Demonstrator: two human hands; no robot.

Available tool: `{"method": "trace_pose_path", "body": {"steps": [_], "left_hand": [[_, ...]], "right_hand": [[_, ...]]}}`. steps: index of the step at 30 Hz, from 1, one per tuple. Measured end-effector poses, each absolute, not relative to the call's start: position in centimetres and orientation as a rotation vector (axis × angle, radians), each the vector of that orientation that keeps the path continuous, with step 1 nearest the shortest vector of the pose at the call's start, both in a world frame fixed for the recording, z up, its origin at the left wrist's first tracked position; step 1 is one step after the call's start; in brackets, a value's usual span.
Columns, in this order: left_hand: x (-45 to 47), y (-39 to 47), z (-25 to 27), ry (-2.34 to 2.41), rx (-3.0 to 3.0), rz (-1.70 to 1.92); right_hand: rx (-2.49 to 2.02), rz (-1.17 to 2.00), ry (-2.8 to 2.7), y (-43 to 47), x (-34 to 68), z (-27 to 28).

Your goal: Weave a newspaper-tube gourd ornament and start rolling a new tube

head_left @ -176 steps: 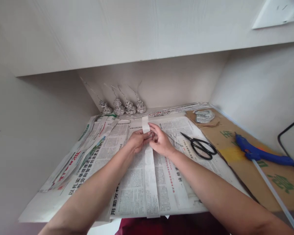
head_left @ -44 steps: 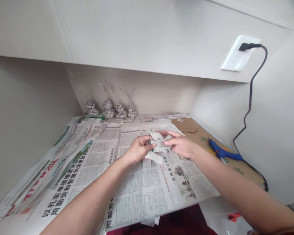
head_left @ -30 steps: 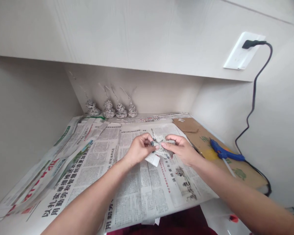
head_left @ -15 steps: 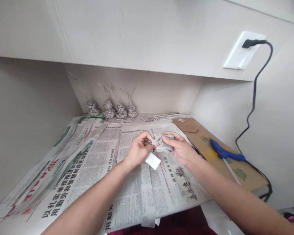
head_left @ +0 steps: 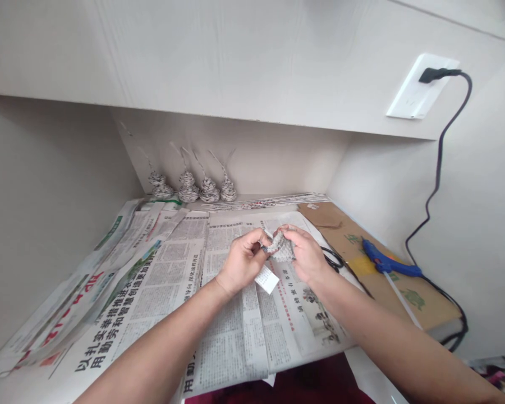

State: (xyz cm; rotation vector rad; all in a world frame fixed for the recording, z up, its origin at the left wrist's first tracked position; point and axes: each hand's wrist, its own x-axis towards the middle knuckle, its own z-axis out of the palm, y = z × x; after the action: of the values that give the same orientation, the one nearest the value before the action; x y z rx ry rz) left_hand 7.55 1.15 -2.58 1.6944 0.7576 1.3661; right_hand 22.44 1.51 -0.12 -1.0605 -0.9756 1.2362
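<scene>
Between my two hands is a small piece woven from newspaper strips (head_left: 283, 250), grey-white with a bumpy weave. My left hand (head_left: 244, 259) pinches its left edge, and a loose paper strip end (head_left: 267, 279) sticks out below those fingers. On the other side, my right hand (head_left: 307, 252) grips the piece with the thumb and fingers curled around its upper right edge. Both hands hover over the newspaper sheets (head_left: 223, 314) spread on the table. The fingers partly hide the weave.
Several gourd-shaped woven paper pieces (head_left: 188, 189) stand at the back left, beside a row of thin rolled paper sticks (head_left: 269, 201). On the right, a blue glue gun (head_left: 389, 262) lies on brown cardboard (head_left: 433, 297), its cord running to the wall socket (head_left: 421, 87). Black-handled scissors (head_left: 333, 258) lie near my right hand.
My right hand has turned and shifted slightly, and the woven piece is now tilted and bent between my fingers. More of the black scissor handles shows. The left hand has moved slightly right.
</scene>
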Motion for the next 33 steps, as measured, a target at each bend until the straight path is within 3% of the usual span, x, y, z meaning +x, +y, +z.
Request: {"method": "trace_pose_path", "body": {"steps": [7, 29, 33], "left_hand": [[7.5, 1.8, -2.5, 0.804, 1.536, 1.388], [7.8, 1.4, -2.7, 0.730, 1.586, 1.340], [7.8, 1.3, -2.6, 0.727, 1.613, 1.326]], "right_hand": [[-0.978, 1.451, -1.148, 1.0, 23.9, 0.7], [-0.987, 1.143, -0.969, 1.8, 22.3, -0.5], [-1.066, 1.208, -0.998, 1.7, 22.7, -0.3]]}}
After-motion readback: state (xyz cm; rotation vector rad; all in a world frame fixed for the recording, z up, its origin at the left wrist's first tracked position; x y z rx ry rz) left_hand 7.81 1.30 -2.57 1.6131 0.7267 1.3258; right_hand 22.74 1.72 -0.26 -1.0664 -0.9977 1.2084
